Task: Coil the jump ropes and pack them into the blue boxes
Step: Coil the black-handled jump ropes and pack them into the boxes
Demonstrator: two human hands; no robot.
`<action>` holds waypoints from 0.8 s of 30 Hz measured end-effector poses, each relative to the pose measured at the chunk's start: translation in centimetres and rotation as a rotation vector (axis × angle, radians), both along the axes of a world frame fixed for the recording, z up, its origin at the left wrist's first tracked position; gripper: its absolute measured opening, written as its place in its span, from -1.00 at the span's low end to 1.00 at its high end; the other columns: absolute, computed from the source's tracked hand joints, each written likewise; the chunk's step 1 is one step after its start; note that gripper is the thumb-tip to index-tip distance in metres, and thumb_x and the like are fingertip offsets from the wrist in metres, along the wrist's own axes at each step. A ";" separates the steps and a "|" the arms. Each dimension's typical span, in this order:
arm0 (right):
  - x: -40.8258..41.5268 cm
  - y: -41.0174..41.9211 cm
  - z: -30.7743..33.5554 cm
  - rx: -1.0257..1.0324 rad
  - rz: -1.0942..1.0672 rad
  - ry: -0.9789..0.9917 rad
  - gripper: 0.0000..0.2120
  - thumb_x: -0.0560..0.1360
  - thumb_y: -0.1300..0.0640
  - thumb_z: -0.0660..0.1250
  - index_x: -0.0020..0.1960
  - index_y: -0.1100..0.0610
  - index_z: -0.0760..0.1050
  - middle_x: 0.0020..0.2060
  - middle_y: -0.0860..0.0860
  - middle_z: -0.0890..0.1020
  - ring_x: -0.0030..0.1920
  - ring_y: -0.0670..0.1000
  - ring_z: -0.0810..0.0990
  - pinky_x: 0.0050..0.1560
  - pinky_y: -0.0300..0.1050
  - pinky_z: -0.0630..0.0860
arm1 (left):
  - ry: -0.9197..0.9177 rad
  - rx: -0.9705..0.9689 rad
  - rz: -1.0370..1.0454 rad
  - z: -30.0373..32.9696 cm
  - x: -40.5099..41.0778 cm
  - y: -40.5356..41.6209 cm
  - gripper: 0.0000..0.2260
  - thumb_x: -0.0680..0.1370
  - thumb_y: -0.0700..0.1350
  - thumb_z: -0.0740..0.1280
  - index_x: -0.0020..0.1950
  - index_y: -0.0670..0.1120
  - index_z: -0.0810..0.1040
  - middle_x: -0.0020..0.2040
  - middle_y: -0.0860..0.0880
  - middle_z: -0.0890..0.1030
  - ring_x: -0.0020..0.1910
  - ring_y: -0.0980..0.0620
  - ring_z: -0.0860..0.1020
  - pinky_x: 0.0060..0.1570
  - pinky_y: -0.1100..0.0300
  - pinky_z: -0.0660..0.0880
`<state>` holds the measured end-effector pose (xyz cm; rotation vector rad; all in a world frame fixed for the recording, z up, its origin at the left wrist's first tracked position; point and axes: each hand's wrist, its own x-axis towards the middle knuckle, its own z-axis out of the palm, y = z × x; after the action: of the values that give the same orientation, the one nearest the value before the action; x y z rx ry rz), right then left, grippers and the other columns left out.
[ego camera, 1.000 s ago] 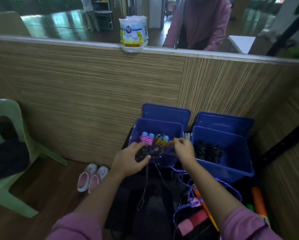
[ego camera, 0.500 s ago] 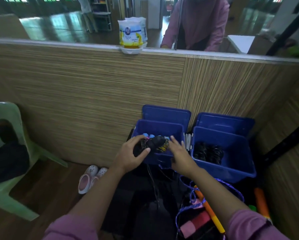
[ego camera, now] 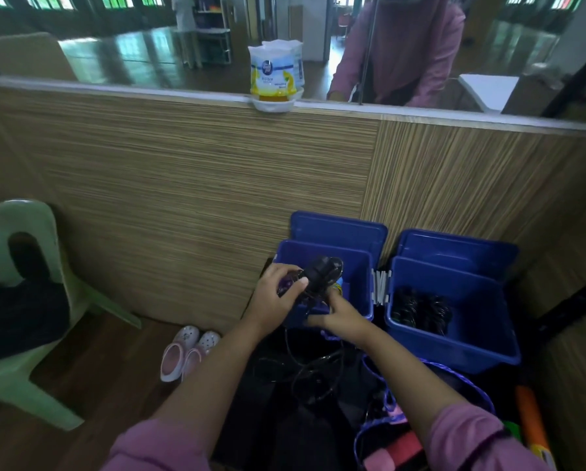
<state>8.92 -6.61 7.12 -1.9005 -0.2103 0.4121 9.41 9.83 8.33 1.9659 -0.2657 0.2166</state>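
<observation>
My left hand (ego camera: 273, 300) grips a dark jump rope bundle (ego camera: 320, 273) by its handles, just above the front of the left blue box (ego camera: 359, 266). My right hand (ego camera: 339, 316) is below the bundle and holds the black cord that hangs from it. The loose cord (ego camera: 305, 372) trails down in loops over a dark surface. The right blue box (ego camera: 481, 321) holds several coiled black ropes (ego camera: 420, 309). Each box has its blue lid standing behind it against the wall.
A wood-grain partition (ego camera: 216, 185) rises behind the boxes, with a white container (ego camera: 276, 76) on its ledge. A green plastic chair (ego camera: 23, 300) stands at left, pink shoes (ego camera: 189, 351) on the floor. Purple rope (ego camera: 461, 375) and orange handles (ego camera: 531, 416) lie at lower right. A person in pink stands beyond.
My left hand has lifted and turned the bundle up over the left box. My right hand has dropped under it and closed on the hanging cord.
</observation>
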 end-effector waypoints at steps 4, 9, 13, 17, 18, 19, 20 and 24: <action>-0.6 1.5 -0.3 0.240 -0.003 0.196 -0.47 0.35 0.31 0.45 0.28 0.30 0.37 0.08 0.37 0.57 0.03 0.11 0.59 0.11 -0.03 0.53 | 0.052 -0.092 0.033 -0.2 0.5 -0.6 -0.72 0.42 0.19 0.26 -0.07 0.01 0.54 -0.23 0.08 0.60 -0.26 0.32 0.53 -0.17 0.45 0.39; -1.3 2.5 -1.6 0.393 0.043 0.366 -0.41 0.42 0.40 0.39 0.33 0.09 0.24 0.00 0.16 0.64 0.05 0.15 0.63 0.09 0.09 0.55 | 0.124 -0.212 0.089 -0.4 1.2 -1.0 -0.73 0.42 0.21 0.25 -0.19 0.02 0.54 -0.32 0.07 0.58 -0.33 0.26 0.50 -0.22 0.31 0.42; -1.7 3.4 -1.4 0.320 -0.046 0.366 -0.36 0.31 0.33 0.53 0.26 0.03 0.31 -0.02 0.06 0.61 -0.23 0.02 0.63 -0.29 -0.19 0.53 | 0.232 -0.419 0.110 -0.4 1.8 -1.6 -0.68 0.36 0.26 0.27 -0.37 0.03 0.52 -0.39 0.06 0.52 -0.32 0.07 0.48 -0.18 0.09 0.39; -1.6 4.2 -1.1 0.161 -0.143 0.314 -0.83 0.41 0.18 0.45 -0.08 0.00 0.51 -0.22 -0.05 0.57 -0.33 -0.16 0.44 -0.33 -0.21 0.34 | 0.263 -0.452 0.136 0.1 2.1 -2.4 -0.70 0.37 0.26 0.28 -0.36 0.06 0.52 -0.37 0.06 0.52 -0.28 0.03 0.48 -0.16 0.04 0.39; -1.6 4.1 -1.0 0.162 -0.170 0.333 -0.90 0.45 0.17 0.40 -0.13 0.00 0.52 -0.24 -0.08 0.57 -0.32 -0.17 0.42 -0.32 -0.21 0.30 | 0.236 -0.406 0.155 0.0 2.1 -2.3 -0.70 0.39 0.26 0.28 -0.33 0.05 0.51 -0.37 0.08 0.51 -0.29 0.06 0.47 -0.15 0.07 0.39; -1.5 3.9 -1.0 0.180 -0.202 0.361 -0.90 0.49 0.17 0.35 -0.18 0.01 0.50 -0.26 -0.08 0.55 -0.33 -0.16 0.39 -0.32 -0.22 0.28 | 0.194 -0.357 0.181 -0.1 2.0 -2.2 -0.71 0.43 0.22 0.30 -0.29 0.02 0.48 -0.36 0.09 0.50 -0.30 0.10 0.46 -0.16 0.10 0.39; -1.4 3.7 -1.0 0.208 -0.241 0.390 -0.86 0.51 0.17 0.31 -0.22 0.03 0.47 -0.27 -0.07 0.53 -0.34 -0.14 0.36 -0.34 -0.22 0.26 | 0.168 -0.316 0.218 -0.1 2.0 -2.0 -0.74 0.50 0.15 0.31 -0.26 0.00 0.46 -0.35 0.08 0.50 -0.32 0.12 0.45 -0.17 0.13 0.37; -1.3 3.3 -1.2 0.312 -0.259 0.555 -0.97 0.54 0.15 0.24 -0.07 0.03 0.42 0.01 -0.04 0.59 0.01 -0.06 0.51 0.03 -0.02 0.44 | 0.210 -0.353 0.309 0.1 2.1 -1.2 -0.75 0.62 -0.04 0.25 -0.26 -0.05 0.41 -0.33 0.03 0.49 -0.29 0.07 0.45 -0.12 0.09 0.37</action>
<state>7.64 -3.30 5.92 -1.4218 0.3204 0.6676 11.50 8.60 8.40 1.6537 0.2046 0.2365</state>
